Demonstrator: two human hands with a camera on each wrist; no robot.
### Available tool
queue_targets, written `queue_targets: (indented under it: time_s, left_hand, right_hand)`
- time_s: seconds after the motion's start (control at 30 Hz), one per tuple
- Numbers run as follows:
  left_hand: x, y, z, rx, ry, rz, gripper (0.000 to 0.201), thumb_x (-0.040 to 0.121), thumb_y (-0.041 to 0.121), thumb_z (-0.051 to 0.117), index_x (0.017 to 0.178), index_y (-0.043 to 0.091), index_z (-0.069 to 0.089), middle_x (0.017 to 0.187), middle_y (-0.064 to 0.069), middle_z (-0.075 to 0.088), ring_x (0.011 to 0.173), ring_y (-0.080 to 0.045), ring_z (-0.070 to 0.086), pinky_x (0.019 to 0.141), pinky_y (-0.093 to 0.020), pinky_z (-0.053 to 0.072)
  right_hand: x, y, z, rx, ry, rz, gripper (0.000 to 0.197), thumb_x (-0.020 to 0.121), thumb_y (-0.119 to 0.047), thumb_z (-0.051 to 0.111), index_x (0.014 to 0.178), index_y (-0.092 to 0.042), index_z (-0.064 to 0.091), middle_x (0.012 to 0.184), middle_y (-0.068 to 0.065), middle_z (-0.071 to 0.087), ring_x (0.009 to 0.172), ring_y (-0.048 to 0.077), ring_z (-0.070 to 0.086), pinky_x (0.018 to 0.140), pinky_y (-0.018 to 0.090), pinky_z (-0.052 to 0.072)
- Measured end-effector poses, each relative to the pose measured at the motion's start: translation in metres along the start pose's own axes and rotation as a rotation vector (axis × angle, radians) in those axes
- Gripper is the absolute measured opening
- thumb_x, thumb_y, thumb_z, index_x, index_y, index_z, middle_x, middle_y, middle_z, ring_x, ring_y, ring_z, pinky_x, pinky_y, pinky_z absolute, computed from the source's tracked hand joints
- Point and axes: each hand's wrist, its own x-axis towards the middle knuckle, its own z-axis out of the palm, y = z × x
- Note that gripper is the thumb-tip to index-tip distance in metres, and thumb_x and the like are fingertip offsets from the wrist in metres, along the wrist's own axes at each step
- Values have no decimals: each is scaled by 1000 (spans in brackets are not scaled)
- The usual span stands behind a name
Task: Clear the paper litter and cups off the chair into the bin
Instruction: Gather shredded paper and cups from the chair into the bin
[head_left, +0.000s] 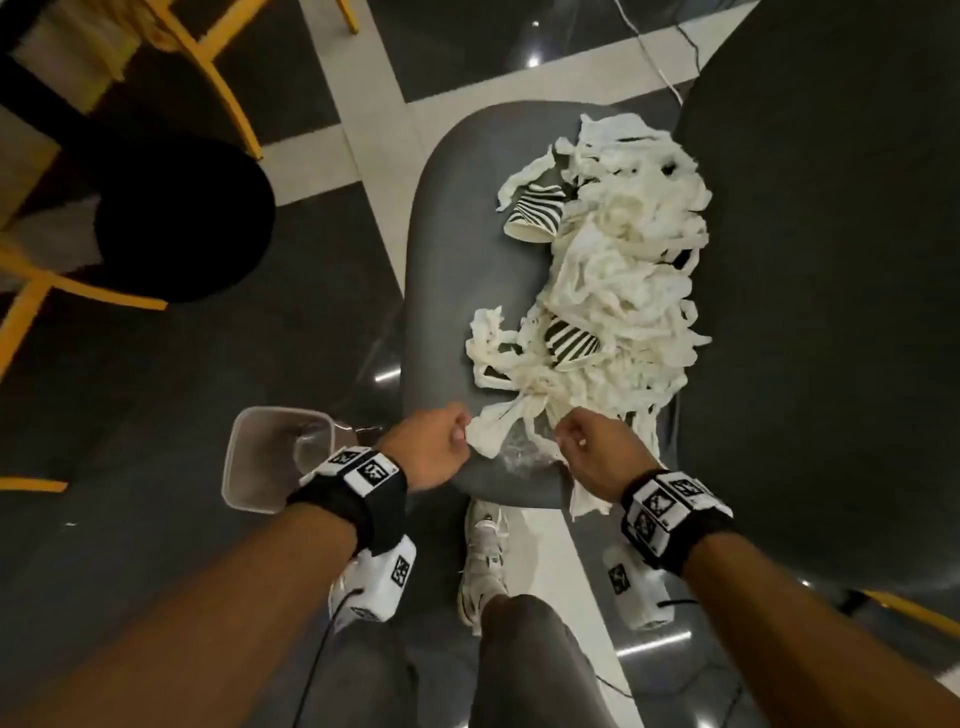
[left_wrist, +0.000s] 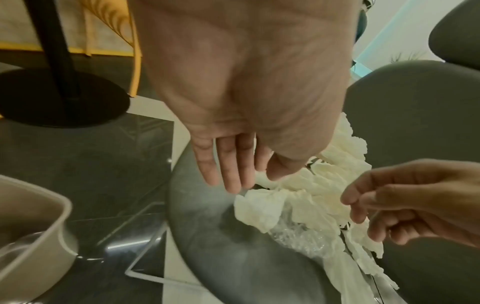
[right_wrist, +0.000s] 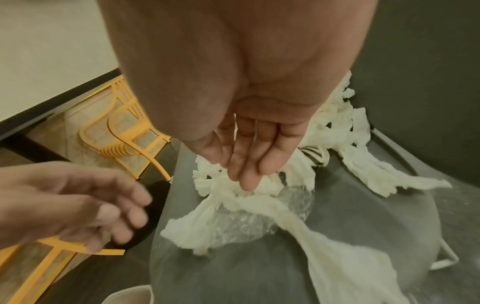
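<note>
**Both hands reach the near end of the litter pile**

The paper litter (head_left: 613, 270) lies in a long tangle along the right side of the chair (head_left: 452, 270) seat, from its far edge down to the near edge, where one strip hangs over. Two striped cups sit in it: one (head_left: 535, 213) toward the far end, one (head_left: 571, 338) half buried mid-pile. Something clear and crinkled (right_wrist: 249, 222) lies under the nearest strips.

The left hand (left_wrist: 233, 156) hovers at the pile's near left tip, fingers straight and together, holding nothing. The right hand (right_wrist: 249, 156) touches the near strips, fingers loosely extended; no closed grip shows. The bin (head_left: 270, 457) stands on the floor just off the seat's near left corner.

Likely risks: the strips are tangled, so lifting one end could drag the rest, roll a cup off the seat, or trail paper past the bin's rim.

No readable writing; the wristbands carry only square coded markers.
</note>
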Motion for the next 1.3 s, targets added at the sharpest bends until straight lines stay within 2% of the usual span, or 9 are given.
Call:
queue_targets:
  time_s: [0.13,0.27,0.37,0.5,0.73,0.87,1.0,1.17,1.3]
  left_hand:
    - [38,29,6,108,-78,98,87,72,44,73,148,31,33,146,0,39,133,-23,44,107,-45,45]
    - [69,31,16,360,-153,159,104,70,41,79,153,40,18,152,1,24,137,-27,36,99,-50,50]
    - [82,26,16,413,-168,198,94,80,32,74,154,41,17,149,-2,32,131,-28,45,95,-47,53]
    - [96,11,16,360,-150,204,48,95,16,58,140,26,49,131,-6,53,120,-30,56,97,-40,49]
    - [91,13,0,71,162,202,23,84,24,49,89,14,69,96,2,58,98,-21,53,88,-37,46]
    - [92,8,-9,142,271,253,10,74,34,53,75,24,56,120,7,53,120,-19,39,103,-38,32]
    - [108,-1,-9,227,143,204,20,79,28,63,92,21,49,156,2,33,149,-22,23,114,-46,26]
    - [113,3,-6,43,133,178,15,90,14,58,96,18,44,102,-6,63,97,-33,60,76,-37,45]
    - [108,3,-13,20,95,182,36,95,12,56,131,14,58,115,-9,63,110,-28,58,88,-29,42]
  right_hand:
    - [15,16,-11,6,-19,2,23,94,-23,52,113,-17,64,107,3,72,100,25,65,83,32,50]
    - [24,19,-8,-6,-31,-34,23,94,-21,49,112,-17,64,107,5,72,100,27,65,84,35,52]
    - [31,13,-3,-11,-42,-59,25,94,-19,47,112,-15,64,106,7,72,98,29,65,83,37,52]
    - [35,4,4,-77,-101,-138,27,90,-33,54,116,-24,57,112,0,64,99,25,64,84,40,54]
    - [42,-16,43,-375,-196,-185,90,79,-39,75,149,-28,21,141,0,36,110,30,61,77,40,55]
    - [53,-19,56,-471,-155,-220,51,94,-19,56,142,-16,41,131,10,52,118,33,56,78,39,47]
    - [54,-17,49,-442,-119,-281,34,93,-14,56,126,-17,61,120,8,57,112,30,54,87,37,47]
    - [49,-14,24,-2,102,-272,17,96,-18,49,107,-12,60,101,2,50,83,18,52,73,25,41]
    - [54,-17,-4,260,278,-119,5,96,-13,45,94,-11,49,74,5,55,63,20,50,58,30,39]
